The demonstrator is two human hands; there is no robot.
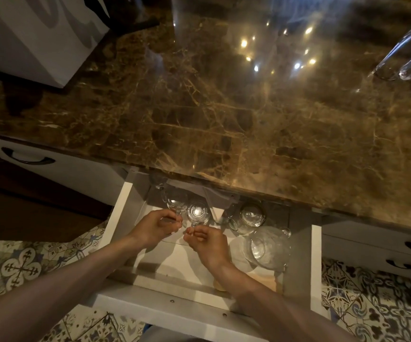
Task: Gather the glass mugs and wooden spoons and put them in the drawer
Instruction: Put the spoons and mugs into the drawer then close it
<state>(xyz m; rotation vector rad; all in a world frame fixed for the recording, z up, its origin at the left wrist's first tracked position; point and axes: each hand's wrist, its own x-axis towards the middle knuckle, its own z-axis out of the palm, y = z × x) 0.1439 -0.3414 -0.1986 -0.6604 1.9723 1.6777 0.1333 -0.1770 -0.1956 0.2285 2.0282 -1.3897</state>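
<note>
Below the marble counter a white drawer stands pulled out. Both my hands reach into it. My left hand pinches the handle of a glass mug at the drawer's back left. My right hand holds the handle of a second glass mug right beside it. More glassware sits in the drawer's right half: a glass mug and a larger glass vessel. A pale wooden piece shows near the drawer's front right; I cannot tell if it is a spoon.
The brown marble countertop spreads above the drawer. Clear glassware lies at the counter's far right edge. A white box stands at the back left. Shut drawers with dark handles flank the open one. Patterned floor tiles lie below.
</note>
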